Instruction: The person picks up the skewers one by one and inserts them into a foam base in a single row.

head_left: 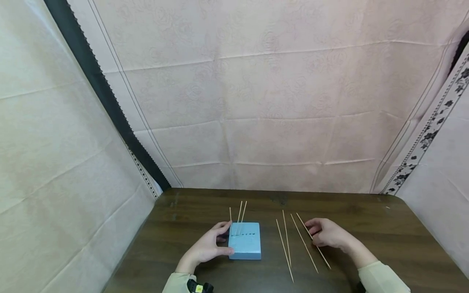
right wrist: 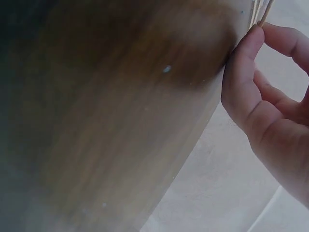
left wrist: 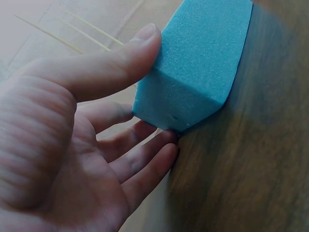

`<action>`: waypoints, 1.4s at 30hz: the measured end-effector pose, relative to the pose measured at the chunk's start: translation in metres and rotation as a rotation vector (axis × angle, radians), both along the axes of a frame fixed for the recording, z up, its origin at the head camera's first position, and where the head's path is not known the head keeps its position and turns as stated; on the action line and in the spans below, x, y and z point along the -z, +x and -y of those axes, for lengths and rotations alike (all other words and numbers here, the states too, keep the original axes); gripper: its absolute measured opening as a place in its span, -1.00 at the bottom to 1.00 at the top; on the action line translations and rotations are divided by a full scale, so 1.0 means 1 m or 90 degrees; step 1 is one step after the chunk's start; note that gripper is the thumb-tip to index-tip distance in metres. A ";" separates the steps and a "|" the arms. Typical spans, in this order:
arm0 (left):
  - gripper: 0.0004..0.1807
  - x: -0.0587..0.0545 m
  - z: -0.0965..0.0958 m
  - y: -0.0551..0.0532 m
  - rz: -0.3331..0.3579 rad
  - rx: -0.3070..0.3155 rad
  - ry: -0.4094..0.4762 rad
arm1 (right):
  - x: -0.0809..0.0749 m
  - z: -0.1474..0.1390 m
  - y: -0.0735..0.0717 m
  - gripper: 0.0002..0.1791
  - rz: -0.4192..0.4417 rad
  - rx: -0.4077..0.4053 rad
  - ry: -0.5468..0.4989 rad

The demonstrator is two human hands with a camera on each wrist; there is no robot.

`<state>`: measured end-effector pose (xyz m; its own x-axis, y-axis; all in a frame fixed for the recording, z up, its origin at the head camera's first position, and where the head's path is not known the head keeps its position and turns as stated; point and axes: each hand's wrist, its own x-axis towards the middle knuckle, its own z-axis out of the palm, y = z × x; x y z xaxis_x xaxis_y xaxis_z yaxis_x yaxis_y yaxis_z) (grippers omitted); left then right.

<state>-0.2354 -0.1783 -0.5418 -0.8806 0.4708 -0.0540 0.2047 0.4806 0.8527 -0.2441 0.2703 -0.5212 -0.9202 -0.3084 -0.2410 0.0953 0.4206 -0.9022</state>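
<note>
A light blue foam block (head_left: 246, 248) lies on the table, with a row of small dark holes across its top. Three thin wooden sticks (head_left: 244, 209) stand in its left part, tilted slightly. My left hand (head_left: 207, 246) holds the block's left side, thumb near the front corner and fingers toward the back. In the left wrist view the thumb presses one face of the block (left wrist: 203, 53) and fingertips touch its lower edge. My right hand (head_left: 327, 234) pinches a wooden stick (head_left: 323, 256) between thumb and index finger, low over the table.
Three more loose sticks (head_left: 305, 244) lie roughly side by side between the block and my right hand. The dark wooden table (head_left: 205, 203) is bordered by pale cloth (head_left: 271, 142) at the back and both sides.
</note>
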 end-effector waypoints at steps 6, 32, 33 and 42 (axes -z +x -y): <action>0.06 0.002 0.001 0.000 -0.006 0.003 0.002 | 0.000 -0.004 -0.001 -0.28 0.005 -0.011 -0.028; 0.05 -0.001 0.000 0.000 -0.004 0.006 0.010 | -0.021 0.005 0.013 -0.32 -0.040 0.051 -0.185; 0.05 -0.001 0.000 0.000 -0.004 0.007 0.012 | -0.022 0.006 0.013 -0.33 -0.042 0.058 -0.192; 0.06 0.002 0.001 0.000 -0.007 0.010 0.010 | -0.030 0.023 0.016 -0.48 -0.059 0.111 -0.267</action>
<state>-0.2352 -0.1790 -0.5433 -0.8735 0.4854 -0.0361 0.2221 0.4636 0.8578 -0.2284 0.2473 -0.4911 -0.9788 -0.2007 -0.0421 0.0426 0.0019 -0.9991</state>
